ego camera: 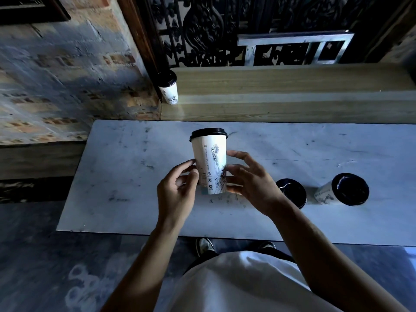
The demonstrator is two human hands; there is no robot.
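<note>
A tall white paper cup point(210, 158) with a black lid and a dark line drawing stands upright near the middle of the pale marble table point(126, 176). My left hand point(176, 194) grips its lower left side with fingertips and thumb. My right hand point(249, 181) holds the lower right side, fingers curled round the cup. Whether the cup's base touches the table or hangs just above it I cannot tell.
Two more lidded cups stand on the table to the right, one point(292, 192) close by my right wrist, another point(344, 190) farther right. One more lidded cup point(168, 87) sits on the wooden ledge point(292, 86) behind. A brick wall rises at the left, and my shoes show below the table's near edge.
</note>
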